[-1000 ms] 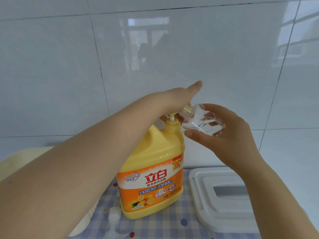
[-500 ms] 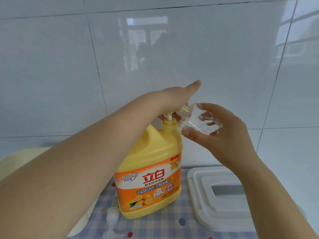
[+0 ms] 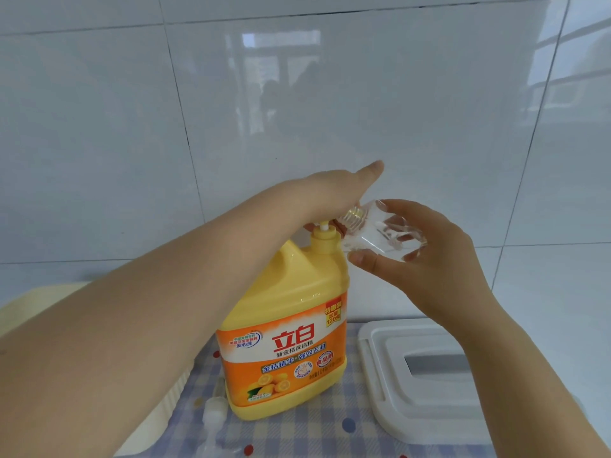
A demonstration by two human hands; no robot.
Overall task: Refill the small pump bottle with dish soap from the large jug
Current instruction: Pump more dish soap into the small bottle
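The large yellow jug (image 3: 291, 292) with an orange label stands upright on the checked cloth (image 3: 297, 434). My left hand (image 3: 334, 190) lies on top of its pump head, index finger stretched out, and hides the head; only the white pump stem (image 3: 323, 226) shows. My right hand (image 3: 439, 259) grips the small clear bottle (image 3: 373, 233), which is tilted with its threaded mouth right at the jug's pump, under my left hand. The bottle looks nearly empty. Its removed pump top (image 3: 215, 411) lies on the cloth in front of the jug.
A white lidded plastic container (image 3: 380, 358) sits right of the jug, under my right forearm. A cream ribbed tray (image 3: 20, 302) lies at the left behind my left arm. A glossy tiled wall (image 3: 297, 94) stands close behind.
Both hands, the jug and the bottle keep the same pose; only the view has shifted slightly.
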